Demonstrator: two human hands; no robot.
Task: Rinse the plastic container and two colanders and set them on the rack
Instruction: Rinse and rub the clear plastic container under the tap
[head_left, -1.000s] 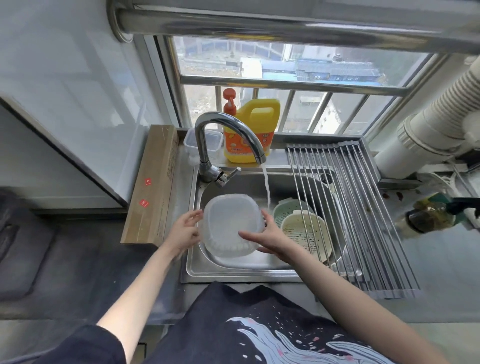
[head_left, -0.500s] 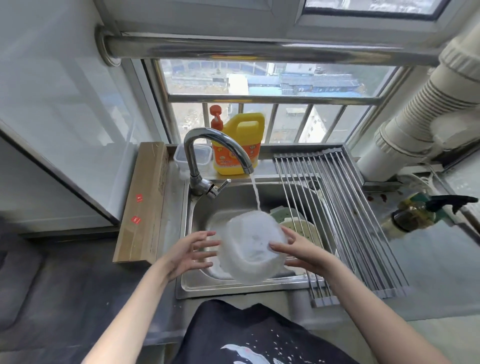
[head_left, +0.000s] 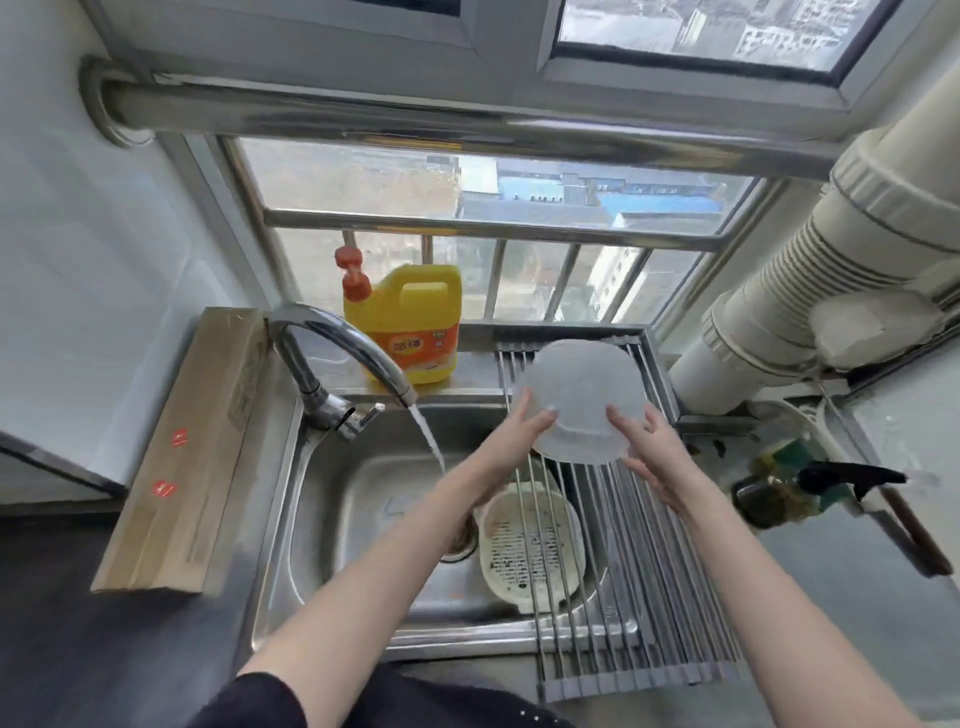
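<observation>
The rack (head_left: 631, 571) lies over the sink's (head_left: 363, 499) right side, a colander (head_left: 524, 551) beneath it.

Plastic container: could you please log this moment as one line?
plastic container: inverted over rack | left hand, right hand: holding it | tap: running

Yellow detergent jug (head_left: 410, 322) on sill; tap (head_left: 343, 364) running; cardboard box (head_left: 192, 447) left.
</observation>
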